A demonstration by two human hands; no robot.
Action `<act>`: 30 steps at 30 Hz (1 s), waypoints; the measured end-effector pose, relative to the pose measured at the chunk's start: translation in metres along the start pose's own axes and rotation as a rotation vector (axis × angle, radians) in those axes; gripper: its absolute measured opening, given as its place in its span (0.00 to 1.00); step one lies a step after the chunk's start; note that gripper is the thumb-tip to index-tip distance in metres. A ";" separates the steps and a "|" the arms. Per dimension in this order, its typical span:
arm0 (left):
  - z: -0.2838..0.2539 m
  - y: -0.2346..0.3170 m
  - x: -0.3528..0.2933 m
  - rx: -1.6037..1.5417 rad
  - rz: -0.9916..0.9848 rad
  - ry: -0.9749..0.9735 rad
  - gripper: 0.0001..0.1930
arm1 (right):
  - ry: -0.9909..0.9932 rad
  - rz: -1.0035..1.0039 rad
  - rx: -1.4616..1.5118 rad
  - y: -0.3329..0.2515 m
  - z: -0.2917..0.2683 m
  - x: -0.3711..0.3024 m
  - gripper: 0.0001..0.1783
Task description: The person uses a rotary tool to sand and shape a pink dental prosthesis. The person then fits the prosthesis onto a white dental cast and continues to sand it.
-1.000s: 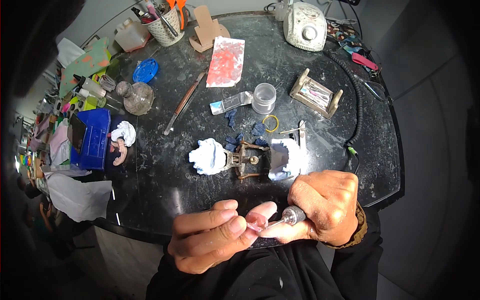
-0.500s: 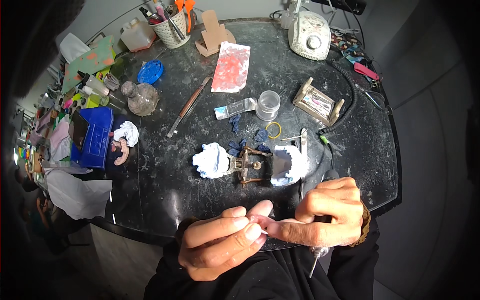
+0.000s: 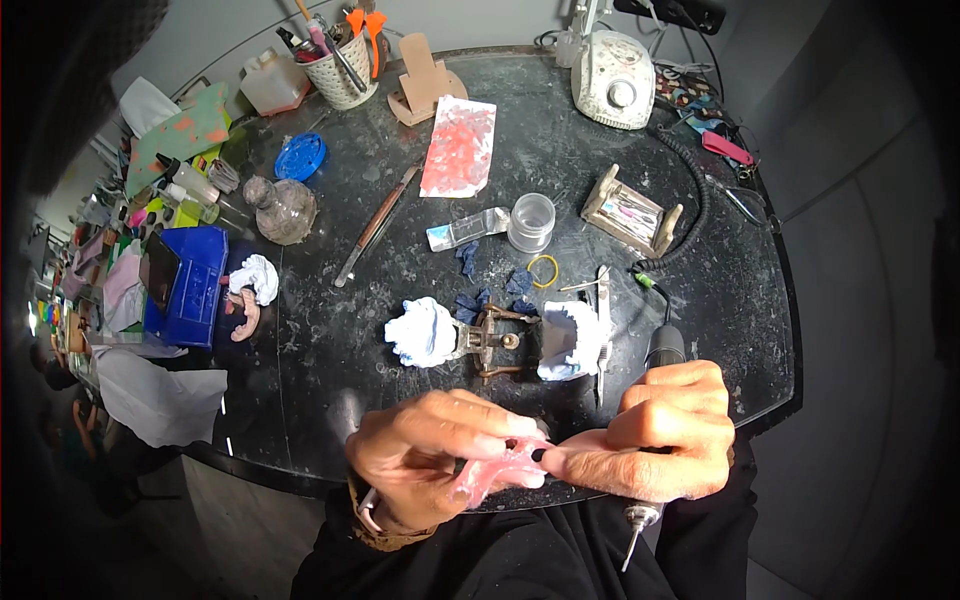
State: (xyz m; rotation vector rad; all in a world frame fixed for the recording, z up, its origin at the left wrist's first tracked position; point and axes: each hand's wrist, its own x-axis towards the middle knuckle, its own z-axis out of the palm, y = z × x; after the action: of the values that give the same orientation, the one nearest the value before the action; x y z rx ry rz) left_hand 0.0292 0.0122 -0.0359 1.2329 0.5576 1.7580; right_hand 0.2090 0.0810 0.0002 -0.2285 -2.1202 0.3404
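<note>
In the lower middle of the frame, the left hand [image 3: 425, 445] pinches a curved pink plate [image 3: 490, 472] between thumb and fingers, above the near edge of the dark surface [image 3: 330, 370]. The right hand [image 3: 665, 430], just right of it, is curled around a drill [image 3: 666, 345], whose thin metal tip points down toward the bottom of the frame; its thumb reaches the right end of the plate. At the centre, a metal hinge [image 3: 492, 342] lies between two white plaster models [image 3: 421, 332], with a yellow ring [image 3: 543, 270] and a clear cup [image 3: 531, 222] above. A knife [image 3: 380, 225] with a brown handle lies slanted in the upper middle, near a pink-smeared paper [image 3: 458, 148]. A blue box [image 3: 195, 285] sits at left; a white machine [image 3: 615, 82] with a round knob stands at upper right.
</note>
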 end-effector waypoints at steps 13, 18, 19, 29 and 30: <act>-0.024 0.004 0.006 0.464 0.321 -0.242 0.19 | -0.278 0.312 -0.430 -0.001 0.001 0.004 0.29; -0.014 0.009 0.004 0.542 0.244 -0.138 0.14 | -0.348 0.297 -0.558 -0.008 0.002 0.005 0.29; -0.015 0.009 0.004 0.562 0.261 -0.157 0.15 | -0.345 0.303 -0.556 -0.008 0.003 0.005 0.29; -0.017 0.011 0.003 0.667 0.266 -0.212 0.19 | -0.367 0.299 -0.492 -0.006 0.005 0.002 0.31; -0.017 0.011 0.003 0.667 0.264 -0.215 0.19 | -0.386 0.296 -0.486 -0.007 0.003 0.003 0.31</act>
State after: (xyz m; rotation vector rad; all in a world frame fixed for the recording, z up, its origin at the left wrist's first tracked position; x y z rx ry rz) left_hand 0.0091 0.0109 -0.0329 2.0059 0.9298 1.6697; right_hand 0.2042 0.0752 0.0030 -0.8201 -2.5313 0.0295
